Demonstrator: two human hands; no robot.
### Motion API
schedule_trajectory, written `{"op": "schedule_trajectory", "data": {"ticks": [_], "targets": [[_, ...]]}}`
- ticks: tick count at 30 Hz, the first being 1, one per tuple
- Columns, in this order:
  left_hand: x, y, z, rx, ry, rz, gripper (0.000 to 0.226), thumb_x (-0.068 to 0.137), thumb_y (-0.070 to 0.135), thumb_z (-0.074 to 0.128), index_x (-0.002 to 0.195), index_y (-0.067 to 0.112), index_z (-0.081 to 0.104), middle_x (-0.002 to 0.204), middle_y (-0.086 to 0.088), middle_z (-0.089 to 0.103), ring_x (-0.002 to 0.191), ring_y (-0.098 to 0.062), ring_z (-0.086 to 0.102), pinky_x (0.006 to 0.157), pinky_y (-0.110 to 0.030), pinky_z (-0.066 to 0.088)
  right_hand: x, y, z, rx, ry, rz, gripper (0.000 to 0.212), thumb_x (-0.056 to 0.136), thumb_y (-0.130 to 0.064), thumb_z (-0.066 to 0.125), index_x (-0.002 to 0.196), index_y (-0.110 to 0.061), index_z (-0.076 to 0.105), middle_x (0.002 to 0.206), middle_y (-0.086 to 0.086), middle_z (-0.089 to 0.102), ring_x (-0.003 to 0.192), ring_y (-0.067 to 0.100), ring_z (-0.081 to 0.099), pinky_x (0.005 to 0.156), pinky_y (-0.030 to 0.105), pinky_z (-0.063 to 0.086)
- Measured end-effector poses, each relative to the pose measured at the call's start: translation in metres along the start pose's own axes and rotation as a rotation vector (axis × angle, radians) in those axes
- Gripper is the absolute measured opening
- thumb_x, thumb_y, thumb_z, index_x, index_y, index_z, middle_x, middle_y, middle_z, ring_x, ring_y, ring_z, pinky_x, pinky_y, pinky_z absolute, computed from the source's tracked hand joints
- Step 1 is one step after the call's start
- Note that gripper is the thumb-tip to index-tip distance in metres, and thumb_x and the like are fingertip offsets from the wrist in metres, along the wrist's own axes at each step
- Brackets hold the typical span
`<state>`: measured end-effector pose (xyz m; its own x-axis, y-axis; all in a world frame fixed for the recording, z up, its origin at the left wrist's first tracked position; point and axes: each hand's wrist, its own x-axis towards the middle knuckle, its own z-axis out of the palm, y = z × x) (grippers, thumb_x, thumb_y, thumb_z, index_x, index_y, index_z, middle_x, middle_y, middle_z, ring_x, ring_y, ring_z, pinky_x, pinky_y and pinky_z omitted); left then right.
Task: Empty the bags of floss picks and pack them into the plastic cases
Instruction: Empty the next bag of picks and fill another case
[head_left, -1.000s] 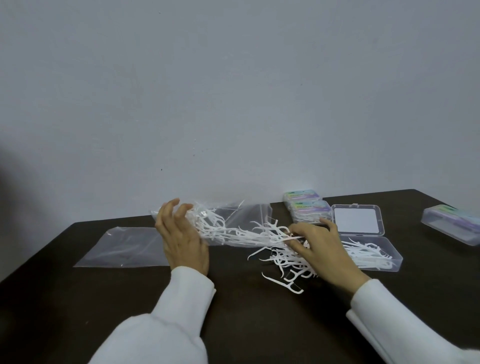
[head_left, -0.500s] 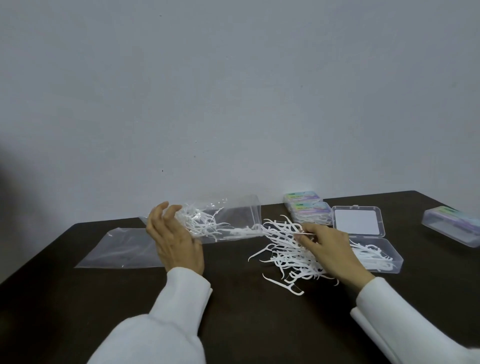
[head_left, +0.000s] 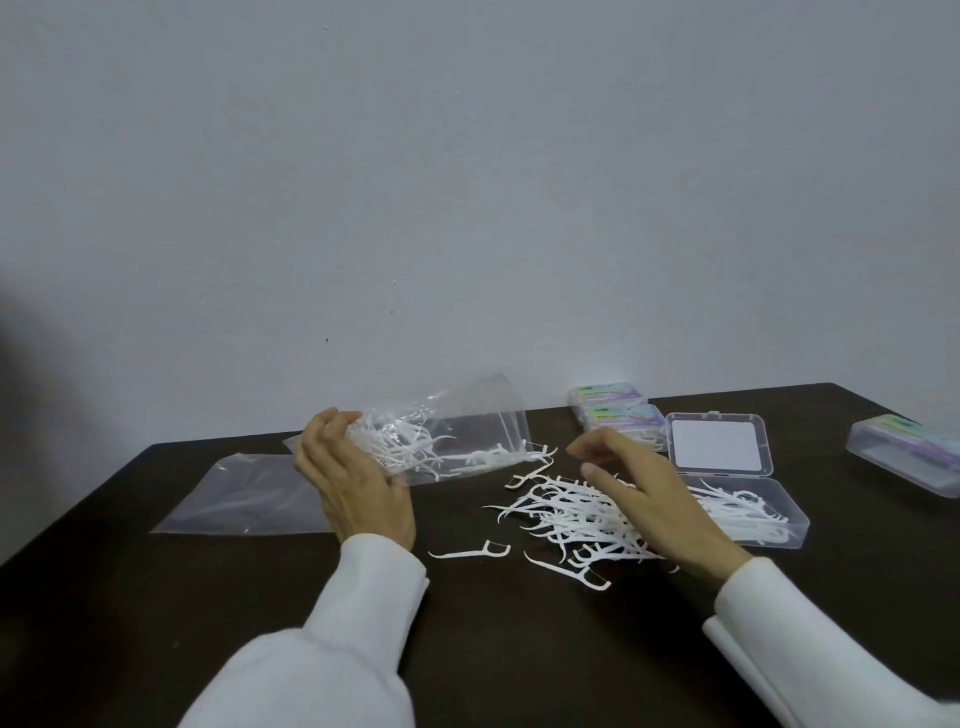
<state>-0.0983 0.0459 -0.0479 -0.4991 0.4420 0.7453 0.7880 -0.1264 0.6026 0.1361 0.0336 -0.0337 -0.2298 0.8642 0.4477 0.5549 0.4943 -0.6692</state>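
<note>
Mostly white floss picks (head_left: 576, 514) heaped loose; left hand (head_left: 358, 488) grips clear bag (head_left: 457, 431); right hand (head_left: 644, 493) relaxed, empty.

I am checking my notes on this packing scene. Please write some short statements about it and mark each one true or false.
1. The left hand grips the closed end of a clear bag that holds floss picks. True.
2. The open case beside the right hand holds no picks. False: some white picks already lie in it.
3. A loose pile of floss picks lies on the table under the right hand. True.
4. The right hand pinches a pick. False: its fingers are relaxed above the pile and hold nothing.
5. A flat empty bag lies to the left of the left hand. True.
</note>
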Motion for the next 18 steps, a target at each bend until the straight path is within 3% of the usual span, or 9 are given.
{"op": "schedule_trajectory", "data": {"ticks": [4, 8, 10, 14, 18], "targets": [[-0.004, 0.004, 0.002, -0.047, -0.006, 0.086, 0.080, 0.056, -0.022, 0.065, 0.116, 0.019, 0.033, 0.129, -0.022, 0.040, 0.120, -0.031, 0.029, 0.090, -0.033, 0.034, -0.003, -0.012, 0.005, 0.212, -0.093, -0.018, 0.019, 0.093, -0.037, 0.042, 0.107, -0.036, 0.055, 0.109, -0.021, 0.059, 0.104, -0.007, 0.054, 0.088, 0.011, 0.041], [-0.012, 0.009, 0.004, -0.074, -0.024, 0.172, 0.082, 0.051, -0.023, 0.067, 0.114, 0.018, 0.035, 0.128, -0.014, 0.036, 0.117, -0.028, 0.029, 0.086, -0.032, 0.037, -0.004, -0.011, 0.010, 0.288, -0.174, 0.024, 0.030, 0.089, -0.047, 0.035, 0.113, -0.040, 0.052, 0.113, -0.017, 0.058, 0.093, 0.002, 0.064, 0.089, 0.023, 0.050], [-0.016, 0.012, 0.005, -0.078, -0.026, 0.218, 0.084, 0.047, -0.026, 0.063, 0.113, 0.018, 0.036, 0.128, -0.008, 0.032, 0.117, -0.028, 0.030, 0.086, -0.031, 0.039, -0.003, -0.010, 0.011, 0.318, -0.205, 0.060, 0.025, 0.091, -0.042, 0.042, 0.113, -0.037, 0.053, 0.111, -0.014, 0.060, 0.086, 0.010, 0.068, 0.086, 0.029, 0.054], [-0.019, 0.017, 0.003, -0.088, -0.042, 0.289, 0.084, 0.047, -0.024, 0.065, 0.112, 0.019, 0.036, 0.127, -0.006, 0.031, 0.117, -0.029, 0.031, 0.089, -0.033, 0.041, -0.002, -0.008, 0.010, 0.248, -0.279, 0.097, 0.024, 0.087, -0.028, 0.062, 0.104, -0.042, 0.053, 0.101, -0.015, 0.062, 0.081, 0.017, 0.066, 0.075, 0.026, 0.054], [-0.019, 0.018, 0.001, -0.112, -0.062, 0.326, 0.084, 0.048, -0.020, 0.073, 0.113, 0.019, 0.036, 0.126, -0.006, 0.032, 0.118, -0.029, 0.031, 0.084, -0.038, 0.048, -0.002, -0.010, 0.008, 0.106, -0.270, 0.090, 0.022, 0.080, -0.034, 0.069, 0.096, -0.040, 0.055, 0.094, -0.025, 0.056, 0.086, -0.005, 0.057, 0.077, 0.010, 0.045]]}}
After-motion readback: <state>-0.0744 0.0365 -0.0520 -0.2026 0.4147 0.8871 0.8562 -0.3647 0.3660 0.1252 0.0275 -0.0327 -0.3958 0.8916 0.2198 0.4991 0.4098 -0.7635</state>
